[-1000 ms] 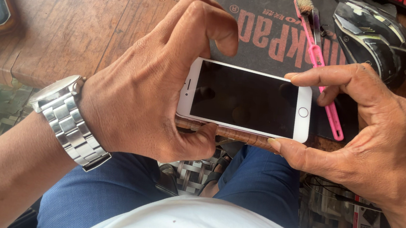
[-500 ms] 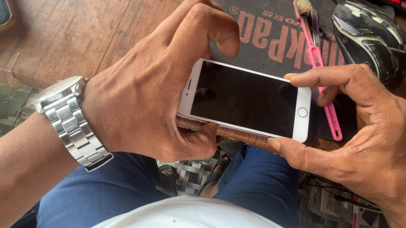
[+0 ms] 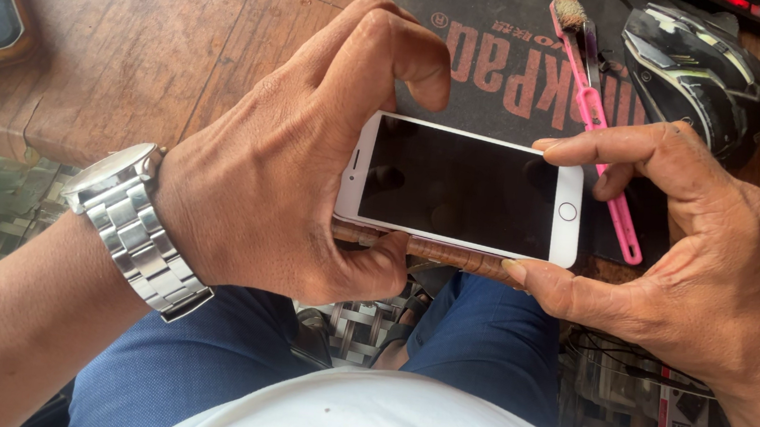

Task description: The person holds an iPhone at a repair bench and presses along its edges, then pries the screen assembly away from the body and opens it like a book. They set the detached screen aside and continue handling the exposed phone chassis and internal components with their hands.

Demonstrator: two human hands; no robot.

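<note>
Left hand [image 3: 279,184] and right hand [image 3: 704,266] both clamped on white phone [image 3: 462,189], screen dark, above wooden table [image 3: 135,37]

Pretty worn wooden worktop [image 3: 134,46] here, reddish-brown planks with cracks and a chipped front edge. Soft daylight, no hard shadows. Underneath you can see a woven checkered seat [image 3: 368,330] and some cluttered shelving [image 3: 643,401] in the dim.

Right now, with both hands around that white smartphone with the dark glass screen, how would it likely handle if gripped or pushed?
The white smartphone looks thin, flat and rigid, so it probably stays stiff. Its glossy glass face suggests it is slippery and breakable; the left hand and right hand pinch its edges. Being flat, it would likely slide, not roll, on the black mat.
</note>
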